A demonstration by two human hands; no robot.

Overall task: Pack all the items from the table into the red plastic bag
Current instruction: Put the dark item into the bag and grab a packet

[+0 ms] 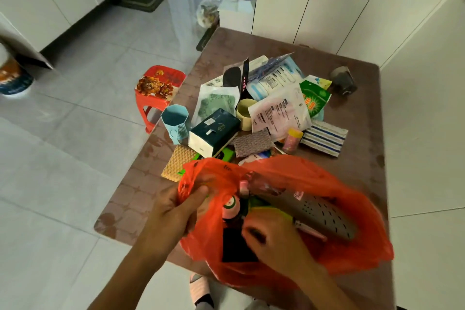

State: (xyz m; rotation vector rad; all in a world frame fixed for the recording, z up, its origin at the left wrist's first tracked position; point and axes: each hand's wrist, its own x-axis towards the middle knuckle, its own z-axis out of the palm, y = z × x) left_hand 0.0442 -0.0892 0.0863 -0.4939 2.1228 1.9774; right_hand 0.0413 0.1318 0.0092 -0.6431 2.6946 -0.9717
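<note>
Right now the left hand (176, 211) pinches the red plastic bag (347, 211) rim — right hand (274, 241) inside, curled, grip unclear.

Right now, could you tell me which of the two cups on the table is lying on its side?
The pale yellow cup lies on its side among the packets; the blue octagonal cup stands upright at the table's left edge.

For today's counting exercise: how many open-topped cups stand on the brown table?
2: a blue octagonal plastic cup near the table's left edge, and a cream round cup mid-pile. Others may be hidden.
</note>
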